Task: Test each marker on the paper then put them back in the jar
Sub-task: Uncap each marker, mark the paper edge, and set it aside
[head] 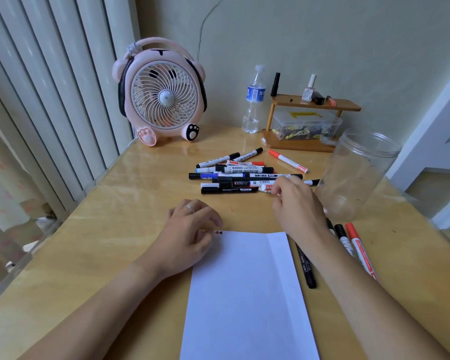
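On desk, centre: paper (247,294), few test dots at far-left corner. L hand (190,229) rests fingertips on that corner, fingers loosely curled, holding nothing; prob. steadying sheet. R hand (294,201) reaches into marker pile (239,175), pinching a white-barrelled marker (266,188). 3 markers (348,245) lie near-right, likely tested. Jar (356,175) right, nothing inside, just beside R hand.

Both forearms are seen bare to the wrists, no sleeves being worn. A thin silver ring (190,208) is worn on one finger of the left hand (190,229); the right hand (296,203) carries nothing of the kind
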`<state>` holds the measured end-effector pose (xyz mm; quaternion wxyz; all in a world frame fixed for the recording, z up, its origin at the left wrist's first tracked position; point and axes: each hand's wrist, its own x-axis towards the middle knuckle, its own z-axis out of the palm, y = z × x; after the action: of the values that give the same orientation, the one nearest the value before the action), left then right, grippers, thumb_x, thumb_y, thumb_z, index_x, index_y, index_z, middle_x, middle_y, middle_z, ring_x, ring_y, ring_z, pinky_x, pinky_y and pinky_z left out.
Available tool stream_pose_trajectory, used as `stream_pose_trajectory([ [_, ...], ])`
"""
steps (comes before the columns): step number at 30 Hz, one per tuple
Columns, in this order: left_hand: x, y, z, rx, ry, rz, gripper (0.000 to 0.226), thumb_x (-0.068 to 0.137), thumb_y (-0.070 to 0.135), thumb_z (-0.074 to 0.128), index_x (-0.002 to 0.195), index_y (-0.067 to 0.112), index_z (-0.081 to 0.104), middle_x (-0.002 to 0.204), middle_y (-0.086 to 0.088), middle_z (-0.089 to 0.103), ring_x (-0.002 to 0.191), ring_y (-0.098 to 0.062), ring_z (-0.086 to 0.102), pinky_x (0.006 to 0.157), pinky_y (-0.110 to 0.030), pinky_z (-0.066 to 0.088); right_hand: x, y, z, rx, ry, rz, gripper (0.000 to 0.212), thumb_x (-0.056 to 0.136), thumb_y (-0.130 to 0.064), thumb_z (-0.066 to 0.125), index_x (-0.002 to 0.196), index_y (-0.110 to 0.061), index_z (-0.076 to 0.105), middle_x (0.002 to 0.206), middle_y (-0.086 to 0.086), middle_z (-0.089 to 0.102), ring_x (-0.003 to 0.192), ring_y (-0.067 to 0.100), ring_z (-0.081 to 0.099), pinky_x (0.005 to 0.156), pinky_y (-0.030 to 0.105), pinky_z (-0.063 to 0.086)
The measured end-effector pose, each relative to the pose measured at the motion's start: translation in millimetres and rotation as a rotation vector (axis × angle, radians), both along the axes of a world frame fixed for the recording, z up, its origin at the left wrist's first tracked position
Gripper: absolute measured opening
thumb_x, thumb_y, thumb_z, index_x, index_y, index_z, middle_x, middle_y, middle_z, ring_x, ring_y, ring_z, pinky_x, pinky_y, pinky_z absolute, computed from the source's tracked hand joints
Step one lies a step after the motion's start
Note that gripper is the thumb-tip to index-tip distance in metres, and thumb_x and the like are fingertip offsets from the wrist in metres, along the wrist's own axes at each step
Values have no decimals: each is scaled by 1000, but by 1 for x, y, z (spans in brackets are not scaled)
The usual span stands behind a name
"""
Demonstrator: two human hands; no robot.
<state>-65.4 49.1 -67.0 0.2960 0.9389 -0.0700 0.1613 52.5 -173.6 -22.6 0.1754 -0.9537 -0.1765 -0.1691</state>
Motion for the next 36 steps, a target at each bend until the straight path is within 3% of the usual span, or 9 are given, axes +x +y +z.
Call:
stream_pose_trajectory([
  [5, 6, 6, -3, -129, -40, 107, 24, 82, 25, 50, 96, 38, 65, 103, 22, 55, 111, -2, 43, 99, -42, 39, 40, 16, -19, -73, -104, 49, 26, 90, 2, 63, 110, -15, 58, 112, 6, 55, 85, 30, 60, 58, 35, 42],
  [12, 9, 7, -4, -175, -70, 128, 23, 81, 21, 53, 93, 36, 65, 99, 22, 56, 108, -2, 45, 95, -47, 44, 50, 22, -26, -102, -188, 31, 17, 90, 1, 67, 100, -10, 59, 102, 9, 52, 82, 33, 58, 55, 36, 39],
  [16, 9, 7, -3, -168, -85, 114, 25, 83, 21, 51, 97, 37, 64, 100, 22, 56, 109, -2, 45, 94, -47, 45, 22, 18, -14, 11, -298, 119, 17, 89, -1, 71, 97, -10, 58, 97, 7, 54, 77, 32, 57, 53, 33, 41],
  [20, 7, 7, -2, -127, -84, 71, 32, 87, 21, 50, 114, 35, 60, 107, 19, 55, 111, -8, 47, 97, -46, 45, -33, 16, 3, 217, -410, 301, 10, 93, -2, 65, 98, -9, 60, 95, 4, 54, 69, 26, 57, 59, 35, 48],
  [25, 5, 5, -6, -91, -71, -2, 47, 94, 35, 53, 141, 34, 47, 122, 17, 50, 118, -6, 45, 102, -48, 43, -68, 16, 17, 648, -236, 330, 14, 94, 2, 66, 93, -7, 56, 86, -7, 60, 75, -1, 71, 63, 26, 56],
  [29, 7, 3, -9, -70, -63, -10, 51, 95, 52, 47, 144, 36, 45, 126, 19, 47, 120, -8, 44, 103, -49, 43, -61, 15, -1, 856, 159, 230, 17, 93, -2, 63, 91, -16, 54, 74, -2, 69, 71, 22, 75, 71, 45, 61],
  [32, 9, 4, -10, -44, -91, 12, 45, 99, 53, 43, 138, 33, 52, 121, 17, 47, 113, -9, 44, 97, -44, 44, -61, 16, -1, 1078, 473, 170, 11, 95, 1, 59, 97, -9, 58, 80, 0, 69, 72, 26, 77, 80, 41, 61],
  [34, 11, 5, -8, 2, -138, 34, 33, 104, 48, 37, 122, 31, 58, 108, 17, 49, 99, -9, 42, 84, -39, 42, -60, 13, 2, 1067, 558, 192, 12, 95, 2, 57, 94, -9, 62, 76, -3, 69, 72, 24, 76, 82, 42, 62],
  [36, 12, 7, -5, 67, -175, 47, 33, 107, 45, 31, 109, 29, 59, 97, 16, 49, 88, -10, 39, 75, -37, 40, -58, 5, 3, 761, 450, 265, 18, 92, -2, 57, 88, -18, 64, 76, -5, 69, 72, 15, 71, 72, 38, 60],
])
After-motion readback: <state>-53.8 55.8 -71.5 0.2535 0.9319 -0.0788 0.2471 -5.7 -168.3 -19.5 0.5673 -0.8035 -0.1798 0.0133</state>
